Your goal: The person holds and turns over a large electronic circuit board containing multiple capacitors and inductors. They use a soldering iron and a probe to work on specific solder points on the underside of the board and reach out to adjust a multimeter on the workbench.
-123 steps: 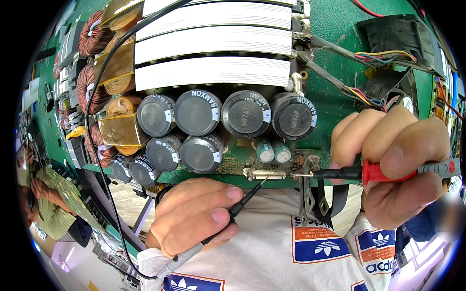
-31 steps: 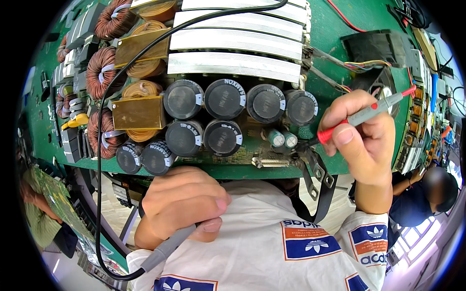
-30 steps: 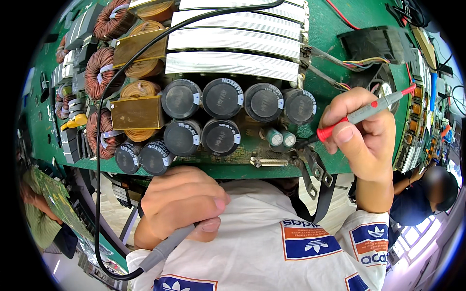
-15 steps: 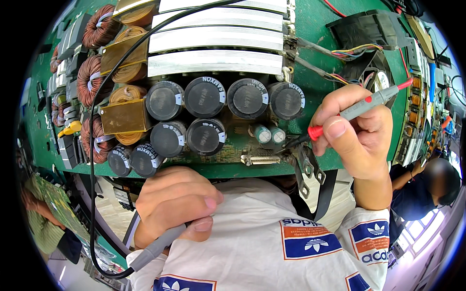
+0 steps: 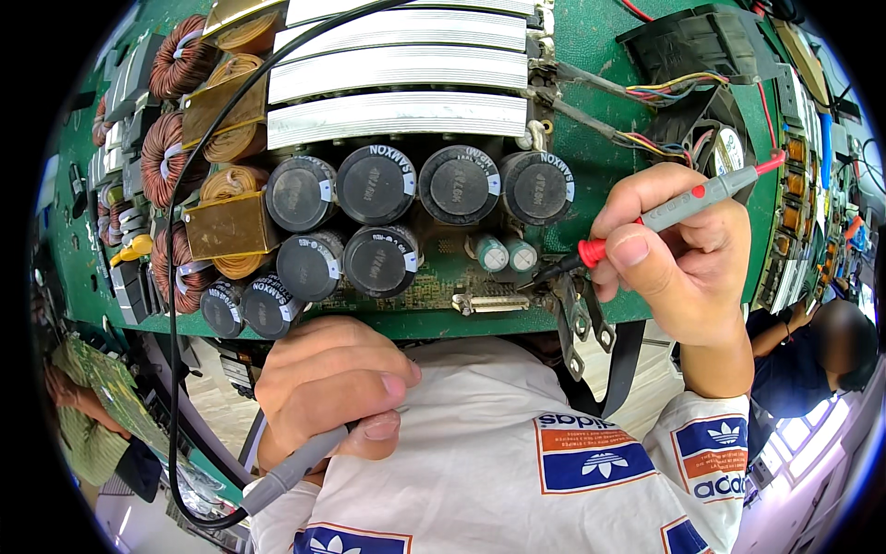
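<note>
My left hand, below the board's front edge, is closed round a grey test probe with a black lead; its tip is hidden. My right hand pinches a red-and-grey probe, slanted so its black front end reaches down-left to the board, beside two small teal capacitors and a white connector; whether the tip touches cannot be told. Bent metal tabs hang just right of it. Large black capacitors fill the middle, below white finned heatsinks.
Copper toroid coils and yellow-wrapped transformers line the left; black fans with wires sit at upper right. More boards stand at the right. A co-worker is at right, another person at left.
Since four seconds ago my left hand's probe has left the connector and moved down. My right probe has tilted from level to diagonal. In the last second the view has shifted slightly.
</note>
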Tool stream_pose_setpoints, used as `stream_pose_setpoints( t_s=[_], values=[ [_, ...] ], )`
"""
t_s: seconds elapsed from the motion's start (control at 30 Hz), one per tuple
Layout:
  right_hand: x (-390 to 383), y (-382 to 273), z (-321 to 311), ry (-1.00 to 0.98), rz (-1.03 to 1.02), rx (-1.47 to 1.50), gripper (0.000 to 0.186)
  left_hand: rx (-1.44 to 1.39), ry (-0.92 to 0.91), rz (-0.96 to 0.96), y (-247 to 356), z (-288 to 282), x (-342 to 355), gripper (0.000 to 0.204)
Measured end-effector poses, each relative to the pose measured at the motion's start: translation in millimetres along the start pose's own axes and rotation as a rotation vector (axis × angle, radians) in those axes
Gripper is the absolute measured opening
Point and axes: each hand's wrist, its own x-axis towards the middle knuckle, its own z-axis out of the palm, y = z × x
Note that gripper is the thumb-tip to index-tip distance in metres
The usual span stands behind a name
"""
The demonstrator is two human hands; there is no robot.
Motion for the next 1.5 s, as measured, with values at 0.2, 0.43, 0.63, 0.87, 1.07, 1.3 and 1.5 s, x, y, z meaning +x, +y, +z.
stream_pose_setpoints(
  t_s=[0.2,0.43,0.63,0.87,1.07,1.3,1.5],
  values=[
    [0.8,-0.2,0.1,0.001,-0.009,-0.025,0.026,0.011,-0.004,0.001,0.6,1.0,0.5,0.030],
    [2.0,1.9,-1.6,-0.013,-0.007,-0.033,0.025,0.023,-0.002,0.016,0.1,2.6,1.1,0.030],
    [2.5,3.0,-1.2,-0.003,-0.008,-0.024,0.025,0.024,0.012,0.011,0.3,5.3,0.8,0.031],
    [3.0,-0.5,0.1,0.001,-0.008,-0.037,0.025,0.045,-0.005,0.019,1.6,3.0,2.1,0.031],
    [2.4,0.7,0.6,0.010,0.006,-0.005,0.030,0.036,-0.023,0.001,-0.2,2.8,0.5,0.031],
    [2.2,0.5,1.0,0.015,0.009,-0.019,0.031,0.042,-0.026,-0.020,3.0,2.6,1.4,0.030],
    [1.8,1.2,2.5,0.040,-0.004,-0.016,0.032,0.002,-0.067,0.006,1.4,-0.7,1.8,0.022]
  ],
)
